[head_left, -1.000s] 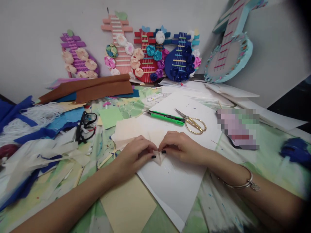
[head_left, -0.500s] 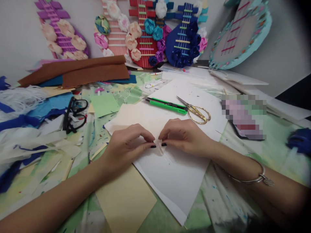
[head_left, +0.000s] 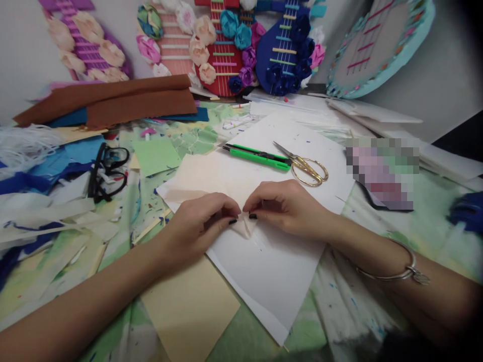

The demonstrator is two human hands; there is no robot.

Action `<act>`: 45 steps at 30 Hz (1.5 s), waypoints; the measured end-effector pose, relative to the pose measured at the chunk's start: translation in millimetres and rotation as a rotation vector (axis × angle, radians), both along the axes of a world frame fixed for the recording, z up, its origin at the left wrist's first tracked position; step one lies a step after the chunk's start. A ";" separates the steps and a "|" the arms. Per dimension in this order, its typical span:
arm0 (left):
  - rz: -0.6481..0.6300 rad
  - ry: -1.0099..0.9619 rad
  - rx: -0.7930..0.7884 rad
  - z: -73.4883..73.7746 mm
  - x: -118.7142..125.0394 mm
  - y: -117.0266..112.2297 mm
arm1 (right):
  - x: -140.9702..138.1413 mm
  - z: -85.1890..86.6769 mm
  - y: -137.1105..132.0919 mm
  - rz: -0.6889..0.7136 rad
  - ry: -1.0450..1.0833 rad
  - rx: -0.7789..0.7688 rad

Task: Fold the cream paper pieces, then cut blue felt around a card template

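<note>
Between my two hands is a small folded piece of pale peach paper (head_left: 245, 227), with creases meeting near my fingertips. My left hand (head_left: 206, 218) pinches its left side between thumb and fingers. From the right, my right hand (head_left: 289, 208) pinches the same piece, its fingertips almost touching the left ones. Underneath lies a white sheet (head_left: 271, 286). A larger flat peach sheet (head_left: 199, 173) rests on it just beyond my left hand. Above my right hand, a green utility knife (head_left: 260, 157) and gold-handled scissors (head_left: 305, 166) lie side by side.
Black glasses (head_left: 107, 173) and paper scraps (head_left: 75, 221) lie at left, near a green paper square (head_left: 156, 156). A beige sheet (head_left: 192, 311) is in front. Brown material (head_left: 109, 100) and paper-flowered guitar shapes (head_left: 222, 60) stand behind. A blurred-out item (head_left: 381, 176) lies at right.
My fingertips have drawn closer together, and more of the folded peach paper shows below them. The view has tilted slightly downward.
</note>
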State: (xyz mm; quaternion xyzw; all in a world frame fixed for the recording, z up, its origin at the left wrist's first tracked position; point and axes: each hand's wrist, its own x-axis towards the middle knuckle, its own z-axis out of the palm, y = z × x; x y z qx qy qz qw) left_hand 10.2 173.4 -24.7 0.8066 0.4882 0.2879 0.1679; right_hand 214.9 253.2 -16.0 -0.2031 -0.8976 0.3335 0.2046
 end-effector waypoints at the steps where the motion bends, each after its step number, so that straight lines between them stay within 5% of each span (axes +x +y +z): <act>1: 0.004 0.001 -0.004 0.0 0.3 -0.2 | -0.1 -0.2 -0.4 -0.001 -0.001 0.001; 11: 0.078 -0.041 0.004 -2.9 -0.8 1.0 | -3.2 -1.2 -1.8 -0.028 -0.026 0.004; 23: -0.062 0.059 0.139 -3.1 -2.4 1.9 | -3.5 -0.4 -2.7 -0.040 -0.043 0.027; 45: -0.035 0.047 0.138 -3.0 0.0 1.4 | -5.3 -2.6 -3.7 -0.044 -0.030 -0.009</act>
